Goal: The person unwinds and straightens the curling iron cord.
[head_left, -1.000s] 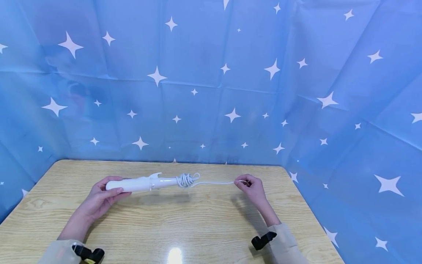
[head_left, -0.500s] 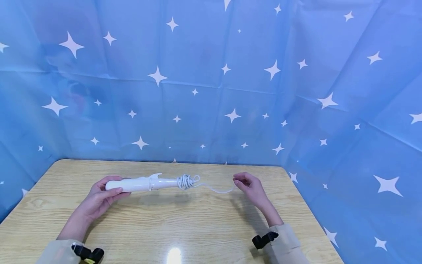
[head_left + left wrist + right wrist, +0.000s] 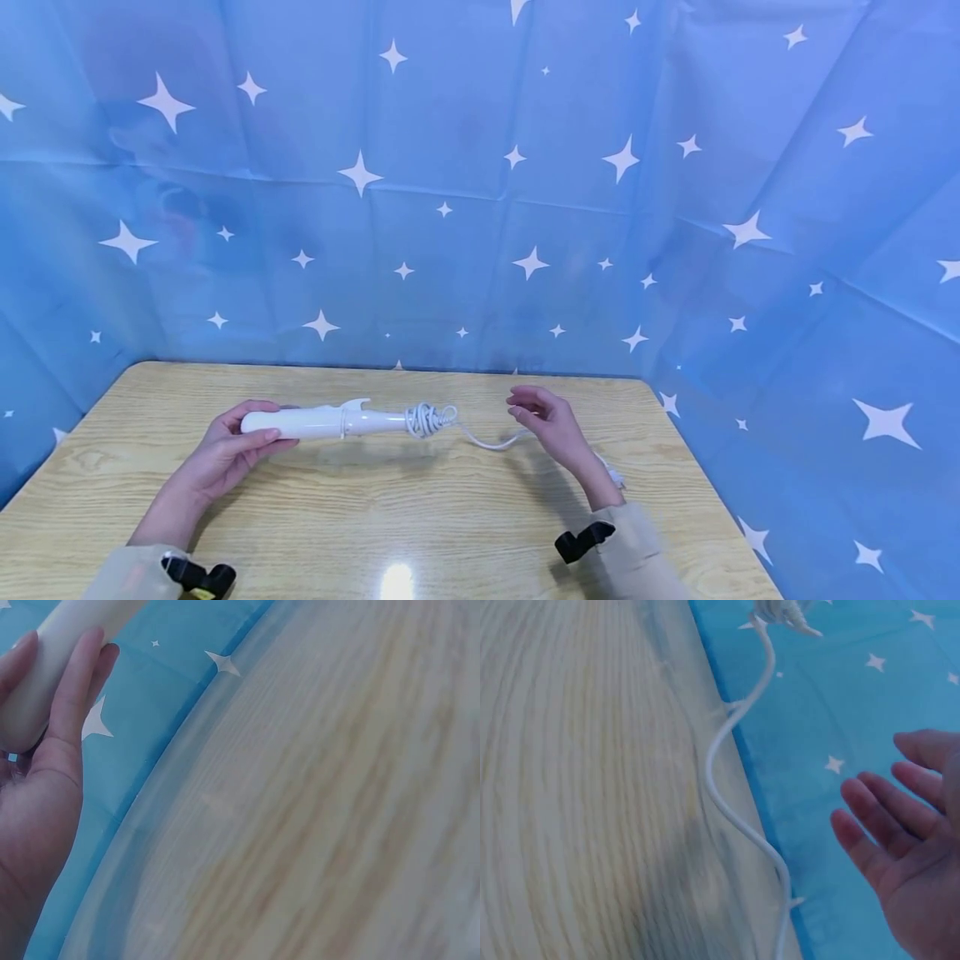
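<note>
A white curling iron (image 3: pixel 315 422) is held level above the table, its small lever tip standing up near the middle. My left hand (image 3: pixel 228 450) grips its thick left end, fingers and thumb on either side, as the left wrist view shows with the white barrel (image 3: pixel 79 630). Around the thinner right end a white cord (image 3: pixel 426 420) is wound in a bundle. The cord's loose length sags right and passes behind my right hand (image 3: pixel 551 425). In the right wrist view, the right hand (image 3: pixel 922 832) has its fingers spread loosely, apart from the cord (image 3: pixel 724 799). A white plug (image 3: pixel 617 478) shows beside the right wrist.
The wood-grain table (image 3: pixel 420 517) has a rounded back edge. A blue curtain with white stars (image 3: pixel 465 167) hangs behind it and along both sides. Black wrist cameras (image 3: pixel 585 542) sit at both sleeves.
My right hand has let go of the cord, loosened its fingers and moved a little left. The once taut cord now sags, and the plug has come into view. The left hand stays nearly still.
</note>
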`<action>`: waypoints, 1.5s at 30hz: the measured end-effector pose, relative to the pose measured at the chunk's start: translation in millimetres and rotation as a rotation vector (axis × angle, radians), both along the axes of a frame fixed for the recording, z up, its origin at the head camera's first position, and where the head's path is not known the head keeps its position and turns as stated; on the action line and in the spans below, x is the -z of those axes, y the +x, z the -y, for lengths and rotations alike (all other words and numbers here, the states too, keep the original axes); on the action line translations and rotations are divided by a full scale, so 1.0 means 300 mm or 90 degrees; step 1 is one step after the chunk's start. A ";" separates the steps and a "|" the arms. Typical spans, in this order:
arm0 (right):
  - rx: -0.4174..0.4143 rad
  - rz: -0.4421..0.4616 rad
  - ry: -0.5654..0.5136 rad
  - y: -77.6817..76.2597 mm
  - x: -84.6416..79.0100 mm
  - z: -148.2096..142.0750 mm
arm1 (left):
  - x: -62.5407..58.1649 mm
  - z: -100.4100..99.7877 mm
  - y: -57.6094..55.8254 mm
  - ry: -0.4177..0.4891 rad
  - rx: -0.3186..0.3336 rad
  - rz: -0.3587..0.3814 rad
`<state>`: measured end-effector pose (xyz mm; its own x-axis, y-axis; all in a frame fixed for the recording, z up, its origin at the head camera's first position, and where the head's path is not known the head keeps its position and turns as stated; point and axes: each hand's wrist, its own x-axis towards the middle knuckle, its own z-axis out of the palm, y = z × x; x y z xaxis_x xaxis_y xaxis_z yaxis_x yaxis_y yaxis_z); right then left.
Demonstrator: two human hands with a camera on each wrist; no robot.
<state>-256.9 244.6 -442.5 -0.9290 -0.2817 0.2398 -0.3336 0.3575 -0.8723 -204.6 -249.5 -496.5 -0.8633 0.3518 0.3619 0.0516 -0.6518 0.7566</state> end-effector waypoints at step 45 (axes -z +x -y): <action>-0.137 0.106 -0.054 0.019 0.107 0.207 | -0.004 -0.011 -0.010 0.011 0.036 -0.028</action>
<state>-251.1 182.6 -474.7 -0.8788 -0.4616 0.1205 -0.2435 0.2168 -0.9453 -207.6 -246.2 -495.4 -0.8255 0.3922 0.4060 0.0481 -0.6677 0.7428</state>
